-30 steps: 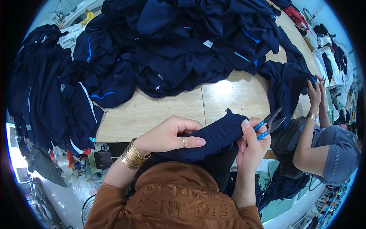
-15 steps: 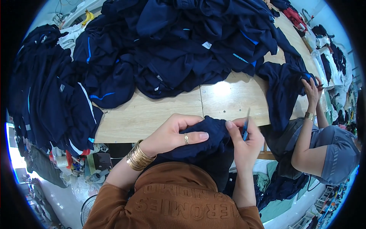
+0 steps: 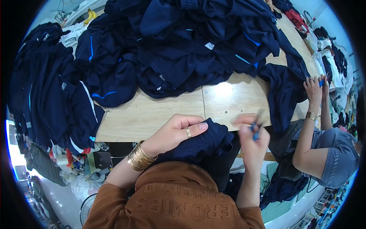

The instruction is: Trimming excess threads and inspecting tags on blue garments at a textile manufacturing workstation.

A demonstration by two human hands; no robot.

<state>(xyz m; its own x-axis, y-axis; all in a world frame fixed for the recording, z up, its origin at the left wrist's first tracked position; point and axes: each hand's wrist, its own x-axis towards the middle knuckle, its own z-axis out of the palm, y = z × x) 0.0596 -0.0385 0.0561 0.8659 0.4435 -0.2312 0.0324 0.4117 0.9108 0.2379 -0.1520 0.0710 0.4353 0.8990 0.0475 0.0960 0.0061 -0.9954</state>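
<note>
Rightward, navy cloth [image 3: 209,140] extends from the left grip [image 3: 173,131].

The pale wooden worktop [image 3: 160,119] is crossed by a narrow seam [image 3: 203,101] and is covered towards the back by heaped navy garments [image 3: 179,51].

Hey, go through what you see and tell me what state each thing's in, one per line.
Navy garment: bunched, crumpled
Left hand: closed on navy garment
Scissors: blurred; open or closed unclear
Right hand: blurred, holding scissors
Clothing pile: heaped, crumpled
Wooden table: partly covered
Co-worker's hands: gripping dark cloth
Bananas: yellow, unpeeled
</note>
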